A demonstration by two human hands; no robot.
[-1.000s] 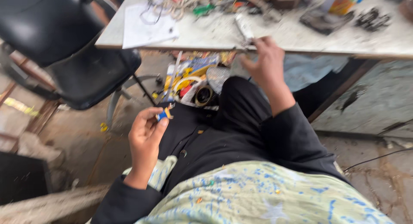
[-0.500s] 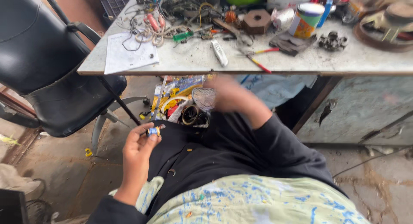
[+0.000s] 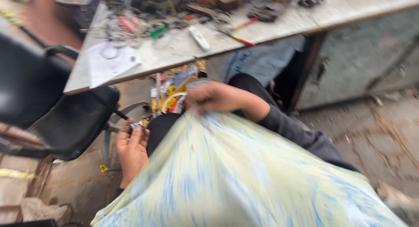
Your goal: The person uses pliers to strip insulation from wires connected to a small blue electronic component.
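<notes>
The picture is blurred by motion. My left hand is low at the left, beside my knee, with its fingers closed on a small blue and yellow part. My right hand is over my lap, close to a pile of yellow, blue and white cables and packets under the table edge; whether it grips anything there is not clear. A pale yellow and blue patterned cloth covers my lap and fills the lower half of the view.
A grey worktable runs across the top, littered with wires, a sheet of paper, a red-handled tool and a white part. A black chair stands at the left. Bare dirty floor lies at the right.
The view has swung and moved closer. My right hand came down from the table edge to my lap. My left hand kept hold of the small part. The patterned cloth now covers more of the view.
</notes>
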